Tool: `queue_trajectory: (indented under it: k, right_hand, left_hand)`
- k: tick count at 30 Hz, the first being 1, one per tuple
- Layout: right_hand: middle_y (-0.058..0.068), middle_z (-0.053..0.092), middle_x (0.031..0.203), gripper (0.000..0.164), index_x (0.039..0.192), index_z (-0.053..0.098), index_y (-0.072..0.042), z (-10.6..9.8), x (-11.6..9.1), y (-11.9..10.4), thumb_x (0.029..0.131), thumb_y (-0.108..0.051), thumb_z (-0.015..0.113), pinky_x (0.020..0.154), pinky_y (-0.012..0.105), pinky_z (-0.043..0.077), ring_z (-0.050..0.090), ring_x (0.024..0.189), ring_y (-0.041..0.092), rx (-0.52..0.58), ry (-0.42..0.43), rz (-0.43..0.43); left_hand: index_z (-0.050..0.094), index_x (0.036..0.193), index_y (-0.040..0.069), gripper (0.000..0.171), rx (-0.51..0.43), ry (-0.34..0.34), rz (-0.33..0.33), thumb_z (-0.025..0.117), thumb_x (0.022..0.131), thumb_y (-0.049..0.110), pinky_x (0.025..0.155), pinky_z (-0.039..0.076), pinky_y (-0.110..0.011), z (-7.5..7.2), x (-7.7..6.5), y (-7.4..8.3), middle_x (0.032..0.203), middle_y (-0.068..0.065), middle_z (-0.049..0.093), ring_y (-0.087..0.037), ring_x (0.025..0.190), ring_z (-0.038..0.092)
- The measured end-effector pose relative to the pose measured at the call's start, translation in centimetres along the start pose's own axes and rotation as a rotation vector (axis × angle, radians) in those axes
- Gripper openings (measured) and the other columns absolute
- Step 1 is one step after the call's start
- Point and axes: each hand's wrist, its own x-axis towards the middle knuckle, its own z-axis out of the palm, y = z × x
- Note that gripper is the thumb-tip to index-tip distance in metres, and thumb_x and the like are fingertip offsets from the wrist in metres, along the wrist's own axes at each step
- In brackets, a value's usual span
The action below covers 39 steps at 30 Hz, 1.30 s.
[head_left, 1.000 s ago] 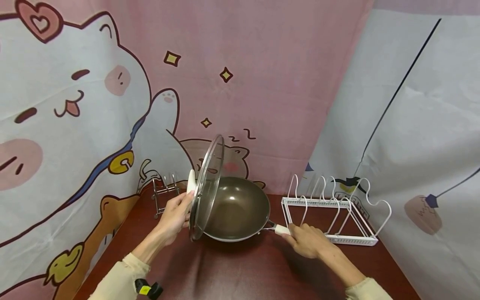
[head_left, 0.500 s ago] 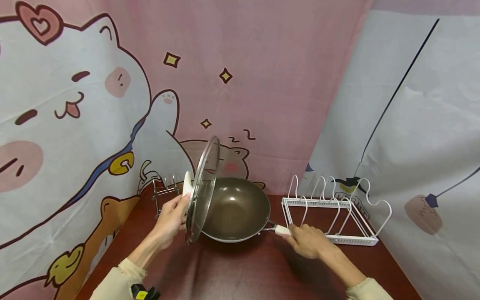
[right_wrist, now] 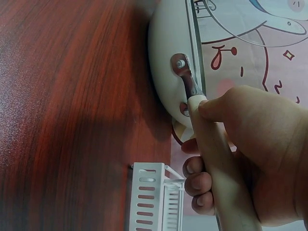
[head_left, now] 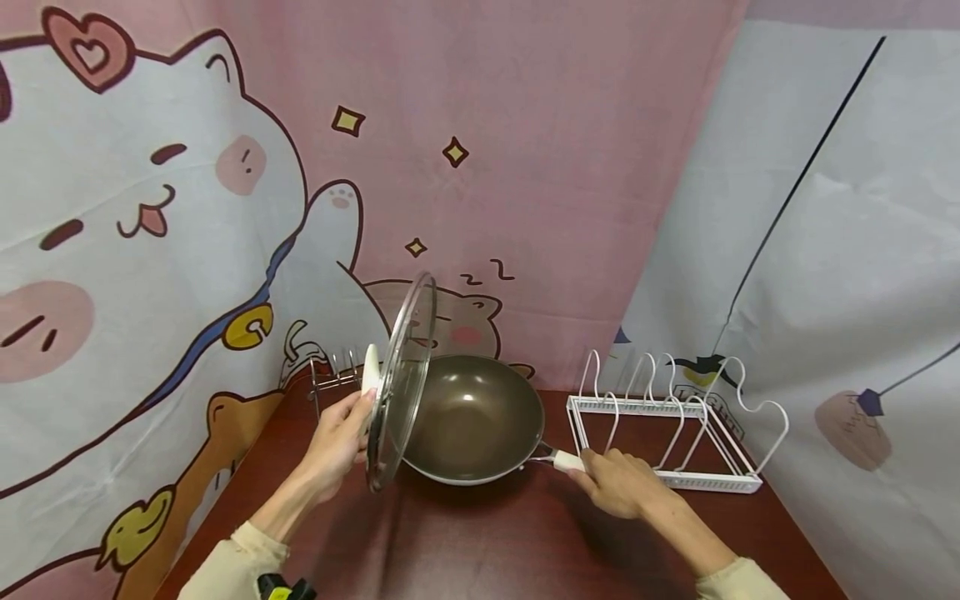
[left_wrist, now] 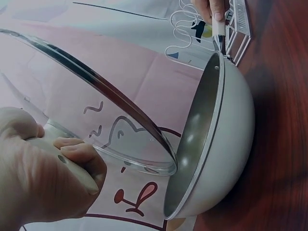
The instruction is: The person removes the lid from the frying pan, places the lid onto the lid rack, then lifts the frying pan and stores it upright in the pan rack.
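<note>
On a dark red wood-grain table (head_left: 480, 550), a white metal rack with wire loops (head_left: 708, 481) stands at right. Left of it sits a deep, round, brown-lined wok (head_left: 472, 417), unmoved since a second ago. The round glass lid with a metal rim (head_left: 401, 383) has shifted slightly left, tilted nearly upright beside the wok; whether they touch, I cannot tell. The left hand (head_left: 337, 437) grips the lid's cream handle (head_left: 371, 367), the right hand (head_left: 618, 483) the wok's cream handle (head_left: 568, 462). The left wrist view exposes the wok's pale outer wall (left_wrist: 236, 125); the right wrist view, curled fingers (right_wrist: 198, 184) and a silvery rivet (right_wrist: 181, 63).
</note>
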Motion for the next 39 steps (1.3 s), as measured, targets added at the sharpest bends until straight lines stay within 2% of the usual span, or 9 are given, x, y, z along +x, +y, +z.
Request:
queue_trajectory:
  k: [5,8,12,15,21,26,33,39]
  right_hand:
    - [0.002,0.065,0.074,0.028,0.098,0.062,-0.021,0.0,0.0,0.1,0.109,-0.046,0.072,0.057,0.047,0.052,0.067,0.067,0.022,-0.002,-0.004,0.0]
    - [0.002,0.065,0.074,0.028,0.098,0.062,-0.021,0.0,0.0,0.1,0.109,-0.046,0.072,0.057,0.047,0.051,0.066,0.067,0.022,0.0,-0.002,-0.005]
    - [0.002,0.065,0.074,0.028,0.098,0.062,-0.022,0.0,0.0,0.1,0.109,-0.046,0.072,0.057,0.047,0.051,0.066,0.066,0.021,0.002,-0.004,-0.008]
    - [0.002,0.065,0.074,0.028,0.097,0.062,-0.022,-0.1,0.0,0.0,0.109,-0.045,0.072,0.057,0.047,0.051,0.066,0.066,0.022,0.002,-0.006,-0.007]
    - [0.003,0.067,0.075,0.028,0.098,0.062,-0.021,-0.1,0.0,0.0,0.109,-0.046,0.072,0.058,0.048,0.052,0.068,0.068,0.024,-0.003,0.001,-0.007]
    - [0.002,0.066,0.074,0.028,0.098,0.063,-0.021,0.0,0.0,0.1,0.109,-0.046,0.072,0.058,0.047,0.051,0.067,0.068,0.022,0.003,-0.007,0.001]
    - [0.002,0.066,0.075,0.028,0.099,0.063,-0.021,0.1,0.0,0.1,0.109,-0.046,0.072,0.058,0.047,0.051,0.068,0.069,0.023,-0.001,-0.003,-0.003]
    - [0.002,0.066,0.074,0.028,0.098,0.063,-0.021,0.1,0.0,0.1,0.109,-0.046,0.072,0.058,0.047,0.052,0.068,0.068,0.023,-0.005,-0.002,-0.005]
  left_hand:
    - [0.06,0.144,0.001,0.051,0.001,0.009,0.001,0.049,0.122,0.045,0.065,0.06,-0.027,0.0,-0.2,0.1,0.087,0.003,0.06,-0.009,0.073,0.065]
    - [0.059,0.142,0.0,0.051,-0.009,0.011,0.006,0.048,0.122,0.046,0.062,0.058,-0.027,-0.1,-0.2,0.2,0.086,0.004,0.062,-0.009,0.072,0.064]
    - [0.061,0.135,0.001,0.048,-0.009,0.031,0.019,0.049,0.121,0.046,0.056,0.047,-0.023,-0.3,-0.3,0.3,0.08,0.006,0.055,-0.007,0.065,0.051]
    - [0.062,0.131,0.002,0.046,-0.002,0.054,0.025,0.051,0.121,0.046,0.055,0.043,-0.023,-0.6,-0.4,0.3,0.079,0.006,0.05,-0.007,0.064,0.046]
    - [0.062,0.136,0.003,0.048,0.019,0.075,0.032,0.049,0.121,0.047,0.057,0.047,-0.023,-1.1,-0.5,0.4,0.079,0.007,0.053,-0.007,0.066,0.051]
    - [0.062,0.133,0.005,0.046,0.015,0.08,0.034,0.05,0.121,0.048,0.058,0.048,-0.024,-1.4,-0.6,0.4,0.079,0.007,0.055,-0.007,0.066,0.054]
    - [0.062,0.126,0.008,0.04,0.01,0.112,0.058,0.05,0.121,0.046,0.055,0.037,-0.022,-2.0,-0.6,0.6,0.075,0.008,0.045,-0.005,0.061,0.038]
    - [0.063,0.122,0.01,0.039,0.02,0.141,0.065,0.049,0.121,0.046,0.054,0.038,-0.022,-2.6,-0.7,0.8,0.075,0.008,0.046,-0.006,0.062,0.039]
